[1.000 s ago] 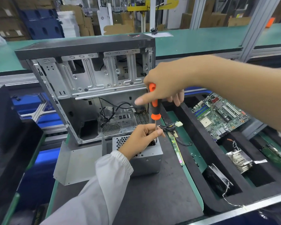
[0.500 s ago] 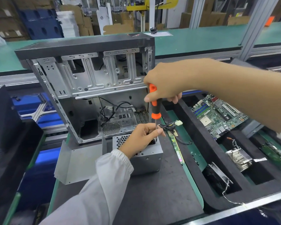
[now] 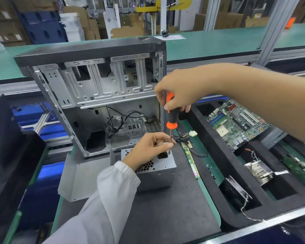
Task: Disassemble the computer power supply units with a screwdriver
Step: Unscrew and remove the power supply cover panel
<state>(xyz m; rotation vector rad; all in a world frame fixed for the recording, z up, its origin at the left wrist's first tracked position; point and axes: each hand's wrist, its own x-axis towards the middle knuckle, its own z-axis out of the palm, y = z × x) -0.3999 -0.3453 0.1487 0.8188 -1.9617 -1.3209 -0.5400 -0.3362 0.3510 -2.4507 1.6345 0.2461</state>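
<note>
A grey metal power supply unit (image 3: 157, 175) stands on the dark mat in front of the open computer case (image 3: 99, 88). My right hand (image 3: 176, 90) grips the orange-and-black handle of a screwdriver (image 3: 171, 118) held upright, its tip down at the unit's top right corner. My left hand (image 3: 148, 148) rests on top of the unit, thumb and fingers pinching the screwdriver's thin shaft just above the tip. The screw itself is hidden by my fingers.
A loose grey metal side panel (image 3: 77, 180) leans left of the unit. A black foam tray (image 3: 209, 150) on the right holds a motherboard (image 3: 236, 124), a heatsink (image 3: 259, 171) and a fan (image 3: 236, 194). Loose cables (image 3: 185, 138) and a narrow green board (image 3: 192, 162) lie between unit and tray.
My right hand's extended forefinger has curled back onto the handle, and the grip has turned slightly. My left hand stays pinched on the shaft over the unit.
</note>
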